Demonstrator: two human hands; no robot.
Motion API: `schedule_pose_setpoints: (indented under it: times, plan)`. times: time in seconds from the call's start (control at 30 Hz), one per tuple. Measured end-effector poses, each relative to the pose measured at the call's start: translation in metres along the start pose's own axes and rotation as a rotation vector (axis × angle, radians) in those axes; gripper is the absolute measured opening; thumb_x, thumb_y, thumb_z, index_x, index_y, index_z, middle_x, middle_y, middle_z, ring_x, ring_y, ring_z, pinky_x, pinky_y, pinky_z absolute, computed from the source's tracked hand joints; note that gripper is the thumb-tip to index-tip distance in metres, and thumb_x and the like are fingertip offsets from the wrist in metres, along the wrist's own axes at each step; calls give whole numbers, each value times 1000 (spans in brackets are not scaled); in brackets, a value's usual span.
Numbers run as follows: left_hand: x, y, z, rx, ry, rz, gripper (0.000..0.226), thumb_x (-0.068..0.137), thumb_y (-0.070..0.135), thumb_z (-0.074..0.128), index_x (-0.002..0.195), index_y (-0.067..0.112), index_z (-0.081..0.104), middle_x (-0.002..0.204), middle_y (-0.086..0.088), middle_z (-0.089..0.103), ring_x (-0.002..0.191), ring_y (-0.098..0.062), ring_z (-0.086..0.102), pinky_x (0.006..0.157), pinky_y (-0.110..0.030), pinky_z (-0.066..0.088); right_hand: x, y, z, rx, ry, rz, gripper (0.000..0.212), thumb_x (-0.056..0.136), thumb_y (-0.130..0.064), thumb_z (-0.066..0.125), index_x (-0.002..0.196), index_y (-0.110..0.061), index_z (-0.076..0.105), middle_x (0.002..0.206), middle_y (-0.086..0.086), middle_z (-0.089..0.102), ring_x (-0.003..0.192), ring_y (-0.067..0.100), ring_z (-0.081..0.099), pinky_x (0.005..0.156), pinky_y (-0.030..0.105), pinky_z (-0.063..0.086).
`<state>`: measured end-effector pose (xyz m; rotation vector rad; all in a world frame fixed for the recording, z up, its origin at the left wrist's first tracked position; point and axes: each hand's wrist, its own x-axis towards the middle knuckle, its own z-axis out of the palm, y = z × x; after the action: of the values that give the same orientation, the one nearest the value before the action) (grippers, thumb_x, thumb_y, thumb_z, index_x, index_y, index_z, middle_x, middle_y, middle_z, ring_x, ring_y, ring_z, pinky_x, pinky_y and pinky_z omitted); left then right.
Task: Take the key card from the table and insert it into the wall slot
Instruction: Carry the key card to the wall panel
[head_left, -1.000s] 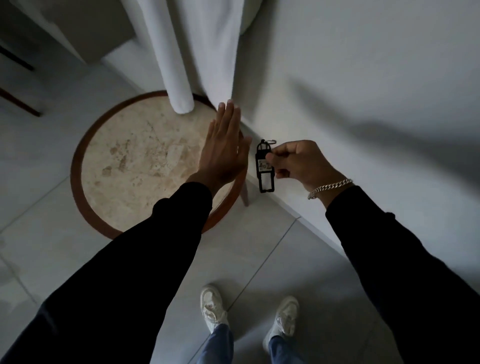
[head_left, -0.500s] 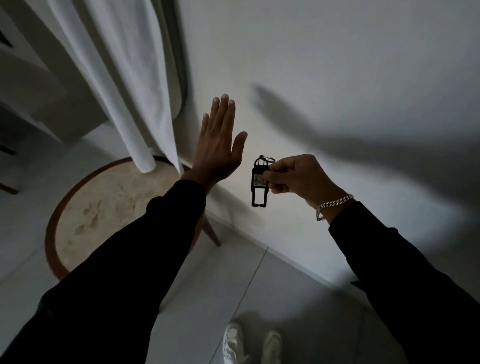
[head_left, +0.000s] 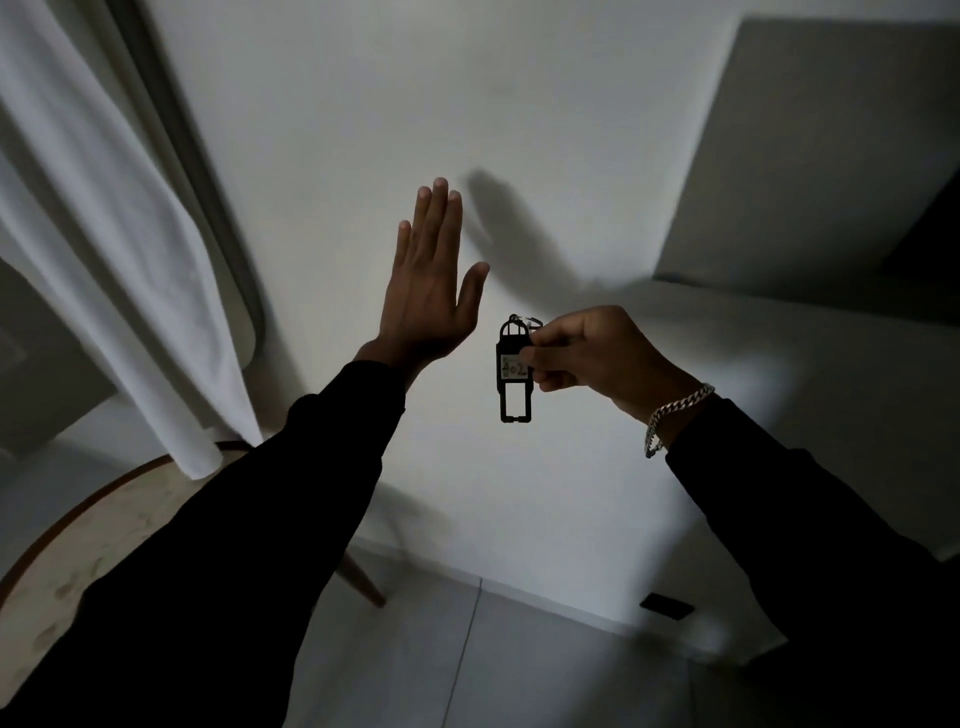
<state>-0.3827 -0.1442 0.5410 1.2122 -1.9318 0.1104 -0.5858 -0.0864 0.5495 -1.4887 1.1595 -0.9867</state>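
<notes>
My right hand (head_left: 592, 356) pinches a black key card (head_left: 513, 379) that hangs upright in front of the white wall (head_left: 597, 156). The card has a pale label reading 402 and a small metal ring at its top. My left hand (head_left: 428, 283) is raised flat, fingers straight and together, holding nothing, just left of the card. The round stone-topped table (head_left: 104, 530) with a brown rim sits at the lower left, partly hidden by my left sleeve. No wall slot is visible in this view.
A white curtain (head_left: 109, 249) hangs at the left over the table's far edge. A grey panel (head_left: 810, 156) fills the upper right. A small dark plate (head_left: 666, 606) sits low on the wall near the tiled floor (head_left: 519, 670). One table leg (head_left: 363, 582) angles out.
The view has tilted upward from the floor and table to the wall; my shoes have left the frame. Both hands have stayed raised, the right one still holding the key card.
</notes>
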Motion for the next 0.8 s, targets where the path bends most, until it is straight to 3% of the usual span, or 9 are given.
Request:
schedule_pose_setpoints:
  times: [0.33,0.8]
  plan:
    - [58,101,12,-28,151,138,67,105,30,41,157,-3,14,168,-25,10,158,-39,4,129,-53,9,-38,-37,-89,-30,64,-93,22,74,-10,80,93,-3,70,75,15,69,62,19,66,64,29,58]
    - [137,204,32,-98,144,387,67,103,30,41,156,-3,17,168,-25,12,158,-39,6,129,-54,8,-72,-89,-185,-7,290,-200,13,78,-3,74,85,-6,64,67,12,65,48,10,61,50,21,57]
